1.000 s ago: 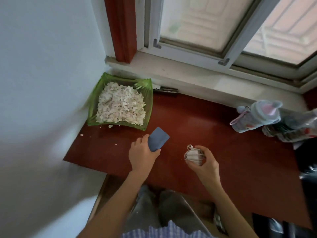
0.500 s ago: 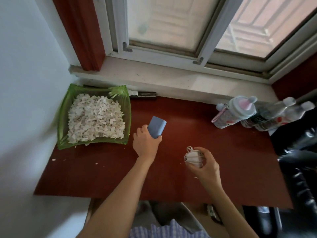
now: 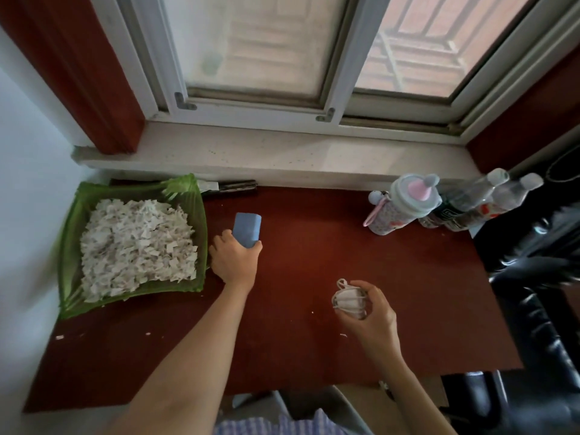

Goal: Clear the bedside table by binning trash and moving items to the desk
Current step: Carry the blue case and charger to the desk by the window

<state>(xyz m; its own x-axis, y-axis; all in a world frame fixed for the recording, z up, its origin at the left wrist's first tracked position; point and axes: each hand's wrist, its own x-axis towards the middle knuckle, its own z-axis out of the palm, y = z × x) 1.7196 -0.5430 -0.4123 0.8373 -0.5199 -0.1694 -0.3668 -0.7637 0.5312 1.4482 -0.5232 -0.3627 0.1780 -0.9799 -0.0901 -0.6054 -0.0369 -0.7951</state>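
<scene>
My left hand (image 3: 233, 260) grips a small blue box (image 3: 247, 229) and holds it low over the dark red desk (image 3: 314, 356), just right of the green tray. My right hand (image 3: 370, 312) is closed around a bundled white face mask (image 3: 348, 301) with its ear loops wrapped round it, above the middle of the desk. Whether the blue box touches the desk surface I cannot tell.
A green tray (image 3: 67, 246) full of white paper scraps sits at the desk's left. A pastel bottle with a pink lid (image 3: 405, 205) and two clear plastic bottles (image 3: 480, 199) stand at the back right. A black chair (image 3: 539, 277) borders the right edge. The windowsill runs along the back.
My left hand has carried the blue box forward and down toward the desk beside the green tray. My right hand keeps the mask in about the same place. The view has shifted forward.
</scene>
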